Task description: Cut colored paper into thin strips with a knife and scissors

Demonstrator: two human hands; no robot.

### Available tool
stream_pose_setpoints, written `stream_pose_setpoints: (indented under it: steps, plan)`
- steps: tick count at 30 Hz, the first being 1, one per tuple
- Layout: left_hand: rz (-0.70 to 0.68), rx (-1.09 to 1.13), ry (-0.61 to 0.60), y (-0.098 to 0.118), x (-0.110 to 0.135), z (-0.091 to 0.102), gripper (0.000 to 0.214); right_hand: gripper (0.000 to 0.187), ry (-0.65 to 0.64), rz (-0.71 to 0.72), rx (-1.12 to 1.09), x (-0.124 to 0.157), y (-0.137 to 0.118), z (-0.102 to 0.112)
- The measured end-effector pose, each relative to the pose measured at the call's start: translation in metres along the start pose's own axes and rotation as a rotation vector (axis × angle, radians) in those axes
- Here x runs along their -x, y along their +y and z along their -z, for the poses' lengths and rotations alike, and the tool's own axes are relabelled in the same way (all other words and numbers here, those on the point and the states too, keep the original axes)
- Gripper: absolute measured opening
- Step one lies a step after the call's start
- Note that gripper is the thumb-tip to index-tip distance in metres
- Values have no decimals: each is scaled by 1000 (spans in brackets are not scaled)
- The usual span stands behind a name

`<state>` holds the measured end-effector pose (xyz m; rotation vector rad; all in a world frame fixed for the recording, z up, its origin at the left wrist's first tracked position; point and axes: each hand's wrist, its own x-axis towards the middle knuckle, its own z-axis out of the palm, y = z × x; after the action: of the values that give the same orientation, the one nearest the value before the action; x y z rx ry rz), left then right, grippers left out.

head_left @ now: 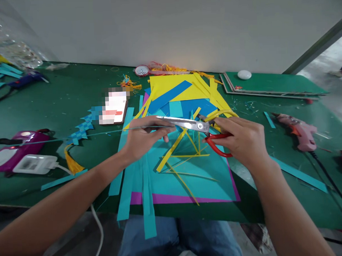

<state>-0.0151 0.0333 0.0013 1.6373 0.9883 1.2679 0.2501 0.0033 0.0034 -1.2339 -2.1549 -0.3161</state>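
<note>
My right hand (pixel 243 138) grips a pair of scissors (pixel 188 123) with one yellow and one red handle loop. The blades point left and look nearly closed. Their tips lie by my left hand (pixel 141 138), whose fingers are bent together around a thin teal thread (pixel 109 133). That thread, perhaps a very narrow paper strip, runs from my left fingers across to the left edge of the view. Below the hands are teal paper sheets (pixel 190 185), with a purple sheet (pixel 174 198) showing under them. Yellow paper strips (pixel 172 150) and thin offcuts lie on top.
Left stand a phone (pixel 117 107), a blue woven strip (pixel 82 128) with a yellow tassel (pixel 72 160), and a purple power strip (pixel 24 147). On the right lie a pink glue gun (pixel 300 131) with its cord and green boards (pixel 276 83). Yellow paper (pixel 166 84) lies behind.
</note>
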Motion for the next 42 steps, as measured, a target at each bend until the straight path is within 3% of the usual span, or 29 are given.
stream_pose_setpoints:
  steps: [5,10,13,18,21,24,28,32,35,40,42]
  plan:
    - [-55,114,-74,-1,-1,1,5,42,-13,-331,41,-3,7,-5]
    - [71,195,-228,-4,-2,5,11,48,-162,-627,211,-3,20,-8]
    - [118,246,-283,-9,-1,5,18,47,-227,-685,245,3,27,-11]
    - [215,281,-368,-13,2,5,26,37,-236,-554,277,9,32,-12]
    - [322,279,-477,-9,3,6,24,24,-107,-362,267,2,22,-7]
    - [421,256,-591,-5,3,6,25,16,75,-71,-60,-8,-3,-1]
    - [475,259,-718,-2,2,4,28,22,18,250,-428,-12,-41,-6]
    - [481,237,-795,1,1,2,33,14,20,360,-533,-6,-60,-17]
    - [442,134,-718,3,-2,1,35,10,16,308,-676,-5,-63,-18]
    - [447,130,-298,-3,-13,9,46,8,-59,142,-926,-10,-62,-6]
    - [459,108,-188,-9,-19,15,48,8,-127,70,-1035,-11,-59,0]
